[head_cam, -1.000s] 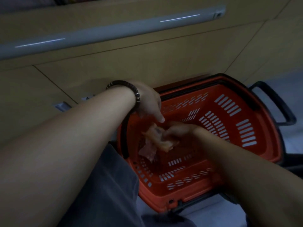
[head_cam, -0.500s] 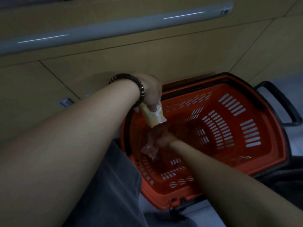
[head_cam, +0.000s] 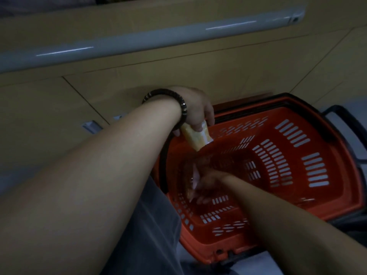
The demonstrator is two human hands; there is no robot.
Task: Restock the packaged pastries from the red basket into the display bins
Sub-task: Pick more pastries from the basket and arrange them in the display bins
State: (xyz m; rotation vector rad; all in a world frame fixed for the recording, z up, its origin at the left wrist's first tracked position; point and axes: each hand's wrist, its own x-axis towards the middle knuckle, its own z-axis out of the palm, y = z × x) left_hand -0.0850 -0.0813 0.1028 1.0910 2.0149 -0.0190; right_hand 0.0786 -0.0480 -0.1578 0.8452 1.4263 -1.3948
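shop interior, viewed low down beside a display fixture. the landmark is a red plastic shopping basket [head_cam: 327, 195] with slotted walls and a black carrying handle [head_cam: 335, 109] at its far right end. directly behind the basket rises a tan panelled fixture base [head_cam: 218, 76], and above that runs a grey rounded rail [head_cam: 139, 39]. over the basket's far left rim is a packaged pastry [head_cam: 196, 139] in clear wrap; more wrapped goods [head_cam: 193, 175], blurred, lie inside the basket.
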